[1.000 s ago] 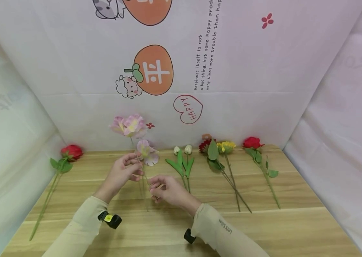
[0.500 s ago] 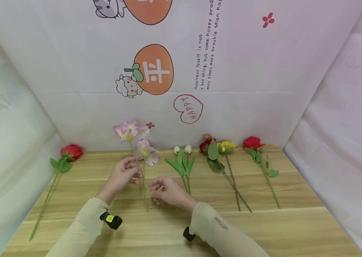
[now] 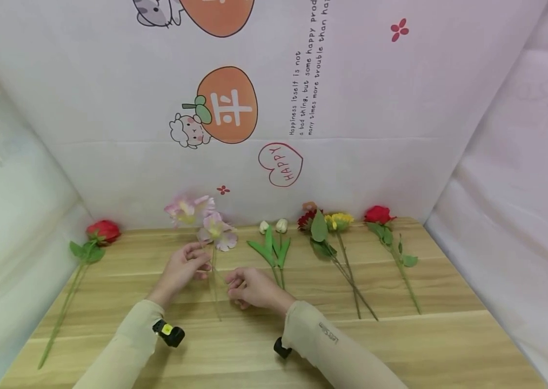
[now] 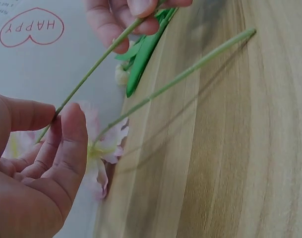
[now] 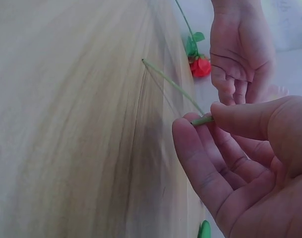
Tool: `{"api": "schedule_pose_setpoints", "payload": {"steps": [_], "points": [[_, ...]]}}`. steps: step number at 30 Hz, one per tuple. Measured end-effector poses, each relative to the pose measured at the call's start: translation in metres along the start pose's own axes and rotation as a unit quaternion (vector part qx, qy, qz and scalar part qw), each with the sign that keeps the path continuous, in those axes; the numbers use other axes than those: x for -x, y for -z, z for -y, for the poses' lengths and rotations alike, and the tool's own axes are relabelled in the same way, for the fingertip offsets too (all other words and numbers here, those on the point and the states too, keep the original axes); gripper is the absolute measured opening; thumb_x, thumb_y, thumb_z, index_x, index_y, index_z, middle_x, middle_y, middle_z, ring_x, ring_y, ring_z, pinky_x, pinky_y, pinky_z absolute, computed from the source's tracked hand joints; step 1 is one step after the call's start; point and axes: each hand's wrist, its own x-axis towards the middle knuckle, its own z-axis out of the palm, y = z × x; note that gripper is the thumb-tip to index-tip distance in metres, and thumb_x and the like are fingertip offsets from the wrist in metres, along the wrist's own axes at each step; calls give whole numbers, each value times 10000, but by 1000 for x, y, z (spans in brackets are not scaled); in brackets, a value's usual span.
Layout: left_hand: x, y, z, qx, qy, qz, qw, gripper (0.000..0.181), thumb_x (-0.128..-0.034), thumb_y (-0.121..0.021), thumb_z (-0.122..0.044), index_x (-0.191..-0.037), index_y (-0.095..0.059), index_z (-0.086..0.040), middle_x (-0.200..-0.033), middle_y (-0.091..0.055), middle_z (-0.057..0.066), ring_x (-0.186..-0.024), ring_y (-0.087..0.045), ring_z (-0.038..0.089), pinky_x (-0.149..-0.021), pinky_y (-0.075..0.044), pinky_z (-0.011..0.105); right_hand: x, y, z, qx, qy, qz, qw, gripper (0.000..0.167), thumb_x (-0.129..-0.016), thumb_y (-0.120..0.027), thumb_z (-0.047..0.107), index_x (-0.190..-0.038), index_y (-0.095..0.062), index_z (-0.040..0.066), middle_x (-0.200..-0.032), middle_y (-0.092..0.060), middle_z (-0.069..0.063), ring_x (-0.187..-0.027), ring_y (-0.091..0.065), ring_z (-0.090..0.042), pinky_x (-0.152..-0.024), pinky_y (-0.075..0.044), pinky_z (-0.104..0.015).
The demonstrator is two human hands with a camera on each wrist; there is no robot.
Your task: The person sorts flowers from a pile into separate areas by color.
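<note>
My left hand pinches the thin green stem of a pink artificial flower between thumb and fingertips, below its bloom. The lower end of that stem is pinched by my right hand, its cut tip showing at the fingers in the right wrist view. So the stem slants between both hands, above the wooden table. Beneath it lies a second pink flower, its bloom at the back edge and its stem pointing toward me. In the left wrist view the held bloom is partly hidden behind the left hand.
A red rose lies far left. Right of my hands are white tulips, a dark red flower, a yellow flower and another red rose. A printed cloth wall rises behind the wooden table.
The held pink flower's bloom has come down toward the table's back edge. My left hand has lowered slightly with it, and the right hand has barely moved. The head view has shifted slightly.
</note>
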Motion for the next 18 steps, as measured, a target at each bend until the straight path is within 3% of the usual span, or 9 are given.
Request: {"api": "schedule_pose_setpoints", "payload": {"steps": [6, 9, 13, 18], "points": [[-4, 3, 7, -286, 47, -67, 9996, 531, -1020, -602, -85, -1450, -377, 131, -1277, -610, 307, -881, -687, 201, -789, -616, 346, -1, -3, 0, 347, -11, 28, 9994, 222, -945, -712, 21, -1164, -682, -5, -877, -668, -11, -663, -662, -191, -557, -593, -299], [-5, 4, 11, -363, 56, -30, 9993, 546, -1020, -599, -83, -1454, -361, 148, -1224, -634, 305, -856, -681, 205, -743, -608, 308, -2, -5, 0, 684, 63, 73, 9976, 242, -941, -713, 18, -1181, -688, 8, -832, -678, 9, -600, -657, -204, -506, -556, -264], [-4, 3, 17, -166, 242, 52, 9996, 559, -1031, -572, -70, -1472, -320, 162, -1236, -612, 326, -818, -677, 183, -686, -600, 262, -4, -9, 0, 841, 91, 209, 9962, 282, -945, -701, 7, -1226, -676, -1, -827, -683, 18, -569, -652, -204, -483, -542, -253], [-3, 1, 23, 143, 506, 186, 9984, 570, -1045, -540, -67, -1497, -273, 153, -1340, -527, 367, -871, -689, 214, -744, -627, 343, -7, -14, -2, 990, 109, 400, 9942, 345, -921, -711, -31, -1259, -644, -28, -908, -704, -36, -581, -641, -151, -506, -562, -249]]}}
